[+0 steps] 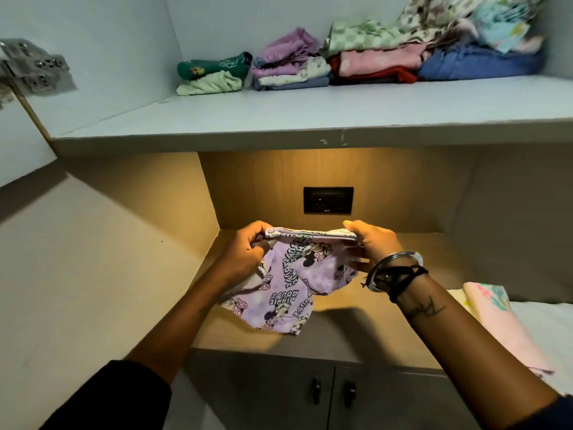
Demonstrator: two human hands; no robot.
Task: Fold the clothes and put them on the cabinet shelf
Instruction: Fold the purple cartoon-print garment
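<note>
Both hands (248, 252) grip purple garment (291, 280).

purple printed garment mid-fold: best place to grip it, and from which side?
Grip the purple printed garment along its top edge, near the two ends, coming in from the left and right. That edge is stretched flat between the left hand and right hand, while the rest hangs loose and crumpled above the wooden counter, so a lower grip would probably bunch it.
</note>
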